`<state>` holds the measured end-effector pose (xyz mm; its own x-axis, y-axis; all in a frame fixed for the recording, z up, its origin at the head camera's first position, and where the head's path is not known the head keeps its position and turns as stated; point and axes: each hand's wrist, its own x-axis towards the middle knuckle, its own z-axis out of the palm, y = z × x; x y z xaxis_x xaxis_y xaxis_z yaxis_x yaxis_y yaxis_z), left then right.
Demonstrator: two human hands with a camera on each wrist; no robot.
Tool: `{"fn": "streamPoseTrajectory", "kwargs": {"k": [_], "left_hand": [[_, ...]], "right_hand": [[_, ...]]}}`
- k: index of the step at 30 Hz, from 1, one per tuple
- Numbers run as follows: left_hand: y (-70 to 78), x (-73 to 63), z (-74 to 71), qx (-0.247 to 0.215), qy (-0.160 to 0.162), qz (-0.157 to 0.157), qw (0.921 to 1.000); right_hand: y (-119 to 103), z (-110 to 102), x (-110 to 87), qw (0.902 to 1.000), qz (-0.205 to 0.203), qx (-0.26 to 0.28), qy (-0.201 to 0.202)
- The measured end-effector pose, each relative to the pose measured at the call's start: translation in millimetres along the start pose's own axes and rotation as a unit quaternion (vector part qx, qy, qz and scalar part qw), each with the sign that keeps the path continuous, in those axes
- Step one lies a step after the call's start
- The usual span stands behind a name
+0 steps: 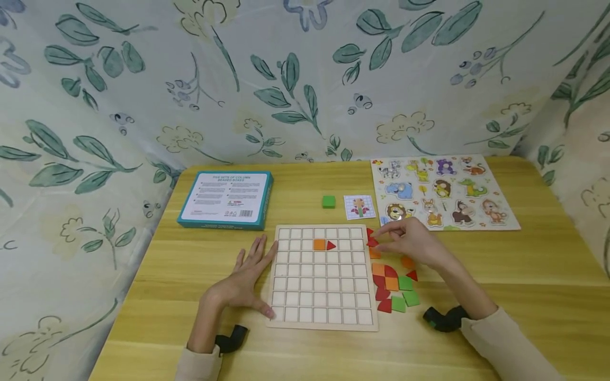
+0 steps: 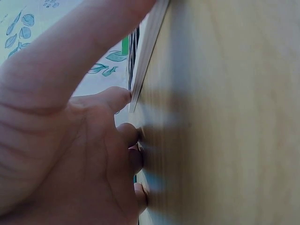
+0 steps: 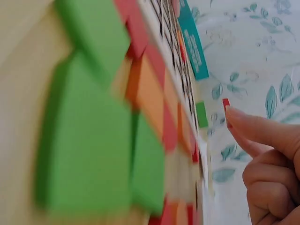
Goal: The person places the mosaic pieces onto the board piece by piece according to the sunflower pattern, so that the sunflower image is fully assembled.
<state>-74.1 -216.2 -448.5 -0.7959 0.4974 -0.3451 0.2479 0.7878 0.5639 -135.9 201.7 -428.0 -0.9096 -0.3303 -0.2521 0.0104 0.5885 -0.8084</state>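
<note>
A wooden grid board [image 1: 307, 284] lies flat on the table. On it sit an orange square tile [image 1: 319, 244] and a red triangle tile [image 1: 331, 245], side by side in the second row. My left hand [image 1: 245, 280] is spread along the board's left edge, thumb and index finger touching it, the other fingertips on the table. Past the board's upper right edge, my right hand [image 1: 416, 243] pinches a small red tile [image 3: 226, 103] between thumb and index finger. Its exact shape is hard to tell. Below that hand lie several red, orange and green tiles [image 1: 392, 284].
A pattern card [image 1: 360, 207] and a green square block [image 1: 329, 201] lie behind the board. An animal puzzle board [image 1: 448, 196] is at the back right, a teal-edged box [image 1: 226, 200] at the back left. A patterned cloth [image 1: 295, 79] hangs behind the table.
</note>
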Motion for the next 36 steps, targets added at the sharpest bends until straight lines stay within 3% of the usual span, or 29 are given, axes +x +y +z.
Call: {"fn": "streamPoseTrajectory", "kwargs": {"k": [9, 17, 26, 36], "left_hand": [[-2.0, 0.0, 1.3, 0.000, -0.002, -0.001, 1.0000], [-2.9, 1.2, 3.3, -0.001, -0.001, -0.004, 1.0000], [-2.9, 2.6, 2.7, 0.006, 0.000, -0.007, 1.0000], [-0.5, 1.1, 0.6, 0.005, -0.001, -0.009, 0.9999]], "right_hand": [[-52, 51, 37.4, 0.9991, -0.014, 0.039, -0.010], [-67, 90, 61.9, 0.9980, -0.019, 0.049, -0.034], [-70, 102, 68.9, 0.9991, -0.005, 0.038, -0.020], [-68, 101, 70.6, 0.9980, -0.011, 0.052, -0.034]]}}
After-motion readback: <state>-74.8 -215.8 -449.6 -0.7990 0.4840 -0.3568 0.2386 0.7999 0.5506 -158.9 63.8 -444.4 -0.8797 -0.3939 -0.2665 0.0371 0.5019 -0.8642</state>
